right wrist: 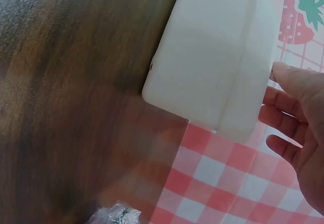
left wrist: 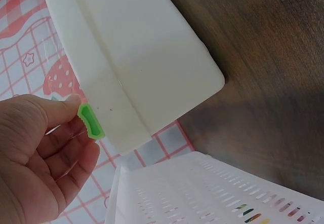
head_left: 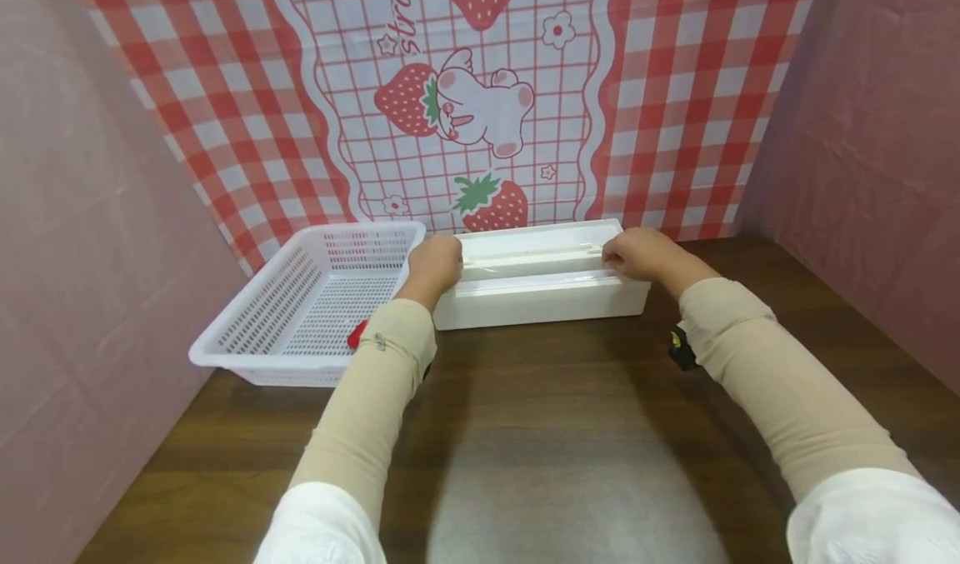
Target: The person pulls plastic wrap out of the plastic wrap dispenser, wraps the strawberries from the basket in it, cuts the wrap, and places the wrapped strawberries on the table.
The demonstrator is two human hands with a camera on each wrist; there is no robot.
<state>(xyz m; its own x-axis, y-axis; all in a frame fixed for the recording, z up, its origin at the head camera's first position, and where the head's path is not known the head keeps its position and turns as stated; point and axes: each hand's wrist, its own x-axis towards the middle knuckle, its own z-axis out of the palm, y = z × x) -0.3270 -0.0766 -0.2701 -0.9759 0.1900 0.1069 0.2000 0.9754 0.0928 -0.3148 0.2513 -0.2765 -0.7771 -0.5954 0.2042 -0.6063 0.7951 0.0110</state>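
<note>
The white box (head_left: 540,285) lies at the table's far edge, its long axis running left to right. The left hand (head_left: 435,266) pinches a green tab (left wrist: 90,121) at the box's left end. The right hand (head_left: 637,253) rests on the right end; I cannot tell whether it grips.

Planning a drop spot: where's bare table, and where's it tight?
Free: the wooden table in front of the white box, between the two sleeves, and right of the box. Crowded: the back edge, where the white basket abuts the box, with left hand and right hand on the box.
</note>
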